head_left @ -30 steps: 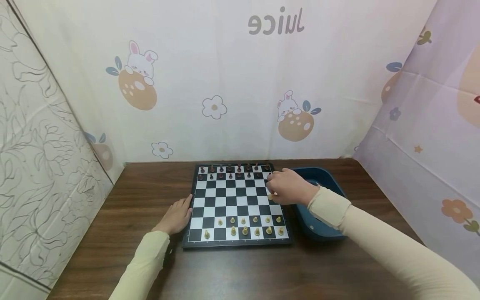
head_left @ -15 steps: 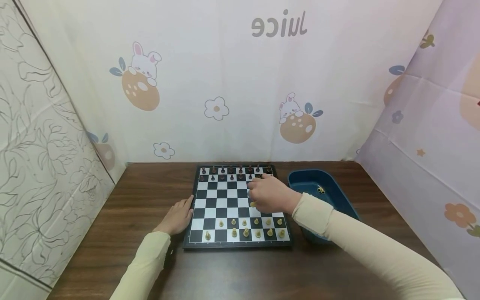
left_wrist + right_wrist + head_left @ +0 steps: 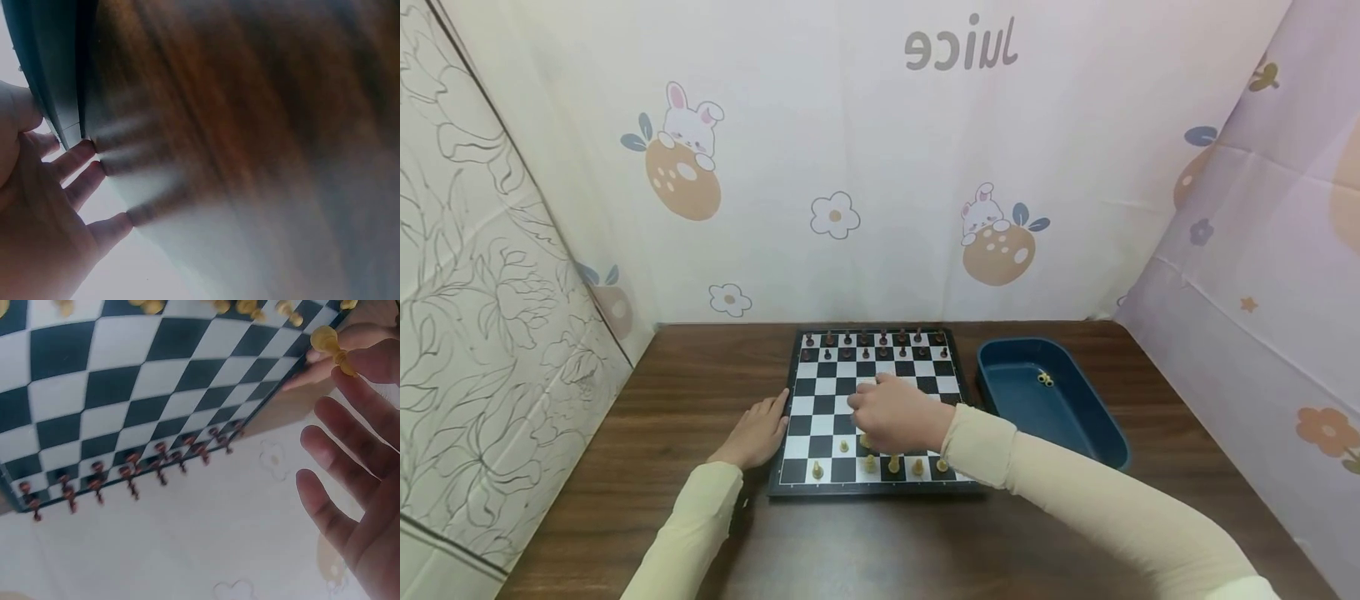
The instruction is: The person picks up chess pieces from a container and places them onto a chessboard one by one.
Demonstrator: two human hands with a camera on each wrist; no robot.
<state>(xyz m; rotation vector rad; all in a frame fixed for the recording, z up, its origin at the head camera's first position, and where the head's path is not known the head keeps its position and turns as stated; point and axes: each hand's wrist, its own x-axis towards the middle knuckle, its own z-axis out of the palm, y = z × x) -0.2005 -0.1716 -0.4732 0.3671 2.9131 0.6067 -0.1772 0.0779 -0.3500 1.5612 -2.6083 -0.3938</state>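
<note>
My right hand (image 3: 898,412) is over the lower middle of the chessboard (image 3: 823,387). In the right wrist view its thumb and index finger pinch a pale yellow chess piece (image 3: 325,340), its round base pointing away from the fingertips, while the other fingers spread loosely. My left hand (image 3: 752,432) rests at the board's left edge, fingers extended; in the left wrist view the fingertips (image 3: 112,226) touch down beside the dark board side (image 3: 59,69). Yellow pieces (image 3: 893,464) stand on the near rows, some hidden by the right hand and sleeve.
Dark red pieces (image 3: 864,338) fill two rows at the far side of the board. Right of the board stands a blue tray (image 3: 1093,417) with a few yellow pieces (image 3: 1045,379) inside. A printed curtain (image 3: 887,167) hangs behind the brown wooden table (image 3: 715,358).
My right hand has moved left and nearer across the board, from its right edge to the lower middle, carrying the yellow piece. The tray is now uncovered. My left hand has stayed put.
</note>
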